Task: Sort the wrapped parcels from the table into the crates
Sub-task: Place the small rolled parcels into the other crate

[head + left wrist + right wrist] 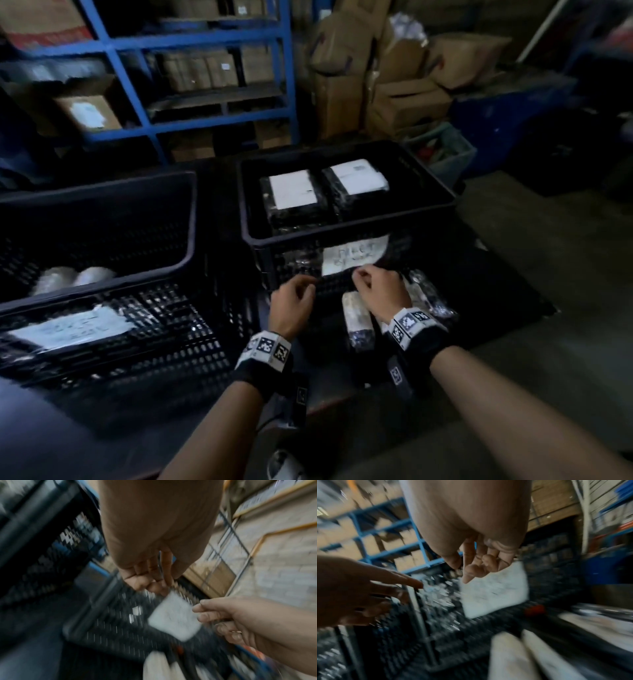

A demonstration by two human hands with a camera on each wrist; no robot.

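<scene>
Dim stockroom, blue shelving (191,37) behind. Your left hand (293,301) and right hand (378,291) are hovering loosely curled, holding nothing, before the right crate (349,222) containing two parcels (291,192). More parcels (358,318) are lying on the table beneath your right hand.

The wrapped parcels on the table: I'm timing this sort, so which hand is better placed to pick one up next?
Probably the right hand. It hovers empty directly over the wrapped parcels lying before the right crate. The left hand, also empty, hangs off to their left.
</scene>
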